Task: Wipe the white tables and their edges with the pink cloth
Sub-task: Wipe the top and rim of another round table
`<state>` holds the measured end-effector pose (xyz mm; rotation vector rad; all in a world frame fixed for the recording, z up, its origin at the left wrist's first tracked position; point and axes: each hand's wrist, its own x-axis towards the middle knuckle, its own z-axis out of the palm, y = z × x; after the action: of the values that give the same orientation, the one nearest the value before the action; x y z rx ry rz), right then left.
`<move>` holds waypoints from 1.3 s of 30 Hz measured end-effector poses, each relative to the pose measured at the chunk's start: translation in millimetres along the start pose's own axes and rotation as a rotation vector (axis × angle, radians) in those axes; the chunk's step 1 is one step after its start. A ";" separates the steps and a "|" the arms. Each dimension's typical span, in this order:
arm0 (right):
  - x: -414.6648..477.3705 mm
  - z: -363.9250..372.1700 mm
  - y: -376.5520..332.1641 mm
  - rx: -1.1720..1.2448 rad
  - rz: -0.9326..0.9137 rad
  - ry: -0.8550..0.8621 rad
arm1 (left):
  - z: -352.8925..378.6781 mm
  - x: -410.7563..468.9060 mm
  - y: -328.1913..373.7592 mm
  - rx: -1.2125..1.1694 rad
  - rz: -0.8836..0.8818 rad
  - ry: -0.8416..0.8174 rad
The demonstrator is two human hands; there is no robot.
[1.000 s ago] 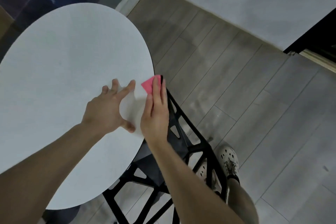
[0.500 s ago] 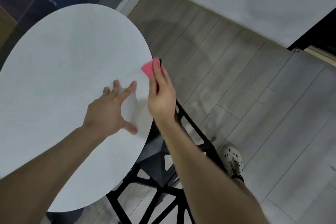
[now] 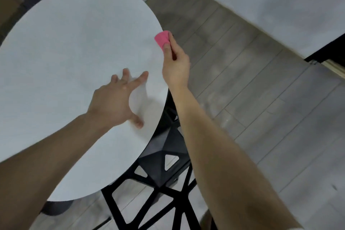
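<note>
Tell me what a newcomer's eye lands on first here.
The pink cloth stands out first, pinched in the right hand at the right edge of the round white table. Next comes the left hand, resting with spread fingers on the tabletop, and the black chair under the table's near edge.

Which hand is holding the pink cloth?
The right hand pinches the pink cloth at the rim of the white table; the left hand rests empty on it.

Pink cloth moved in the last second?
Yes. The pink cloth slid along the rim of the white table, away from the person, past the planted left hand.
</note>
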<state>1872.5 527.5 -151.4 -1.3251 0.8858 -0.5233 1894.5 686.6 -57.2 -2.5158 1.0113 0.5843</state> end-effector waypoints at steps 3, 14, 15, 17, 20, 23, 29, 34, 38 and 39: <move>-107.6 -22.4 14.5 0.111 0.068 0.081 | -0.1 -0.3 1.2 0.006 -0.004 -0.004; 101.6 12.7 -28.2 -0.135 -0.015 -0.300 | 3.6 -4.3 1.6 -0.157 -0.076 -0.078; 113.9 17.5 -30.8 -0.127 0.011 -0.327 | 0.5 -5.5 1.1 -0.194 -0.087 -0.087; 100.9 12.6 -33.1 -0.136 0.007 -0.327 | -8.8 -3.2 -1.1 -0.330 -0.128 -0.019; 15.5 -16.8 -20.4 -0.111 -0.009 -0.200 | -17.2 24.1 -5.6 -0.519 -0.319 0.410; -44.2 -50.5 -4.4 -0.084 -0.065 -0.244 | -21.2 86.0 -7.5 -0.511 -0.450 0.583; 154.3 43.7 -38.2 -0.150 -0.098 -0.489 | -16.1 202.7 -46.7 -0.415 -0.644 0.713; 165.6 50.7 -36.6 -0.047 -0.018 -0.549 | -12.0 222.4 -42.1 -0.336 -0.751 0.792; 78.3 -30.8 -26.2 -0.073 -0.010 -0.507 | -12.1 220.1 -47.2 -0.326 -0.764 0.757; 82.3 -30.0 -27.1 -0.108 -0.038 -0.510 | -12.7 220.3 -46.3 -0.331 -0.769 0.743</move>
<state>1900.7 440.4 -146.0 -1.4857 0.4712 -0.1498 2075.5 587.7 -148.4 -3.1772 0.0337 -0.4795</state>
